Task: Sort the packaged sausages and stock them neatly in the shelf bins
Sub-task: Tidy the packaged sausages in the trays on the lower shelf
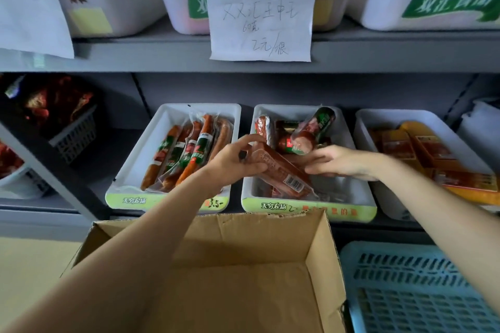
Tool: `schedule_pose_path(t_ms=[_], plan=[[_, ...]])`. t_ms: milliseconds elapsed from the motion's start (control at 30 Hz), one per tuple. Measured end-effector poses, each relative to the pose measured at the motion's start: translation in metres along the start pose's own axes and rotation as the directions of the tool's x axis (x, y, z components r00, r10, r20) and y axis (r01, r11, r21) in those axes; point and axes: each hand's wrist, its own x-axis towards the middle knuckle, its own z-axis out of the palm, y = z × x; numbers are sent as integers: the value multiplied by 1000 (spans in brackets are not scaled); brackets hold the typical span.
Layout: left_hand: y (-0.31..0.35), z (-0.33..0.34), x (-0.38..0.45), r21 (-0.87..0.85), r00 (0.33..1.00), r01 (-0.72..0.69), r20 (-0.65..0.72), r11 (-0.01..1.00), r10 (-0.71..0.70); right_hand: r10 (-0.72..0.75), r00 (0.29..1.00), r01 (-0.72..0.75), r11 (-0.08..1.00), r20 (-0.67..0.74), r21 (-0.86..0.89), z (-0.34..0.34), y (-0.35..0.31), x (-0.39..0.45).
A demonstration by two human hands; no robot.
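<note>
Your left hand (238, 161) and right hand (334, 162) both grip one sausage pack (281, 170) over the middle bin (349, 197); fingers curl round its ends. More sausages (303, 135) lie behind it in that bin; the cardboard box (216, 265) sits below.

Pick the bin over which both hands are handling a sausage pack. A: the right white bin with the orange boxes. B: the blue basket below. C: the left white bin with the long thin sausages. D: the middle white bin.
D: the left hand and right hand both grip the sausage pack above the middle white bin.
</note>
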Motion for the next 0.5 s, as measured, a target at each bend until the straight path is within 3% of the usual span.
schedule_pose_path(t_ms=[133,233,367,500], plan=[[12,-5,1,-283,997,61,-26,957,-71,-45,987,63,991,-157,115,8,-3,-6],[18,3,5,-460,997,72,35,885,-63,15,999,6,916,-48,402,1,-4,-26],[22,18,16,-509,985,141,161,849,-66,5,1000,13,789,-27,614,-13,3,-58],[26,35,30,-414,989,133,121,901,-90,39,989,37,864,-140,503,-17,13,-72]])
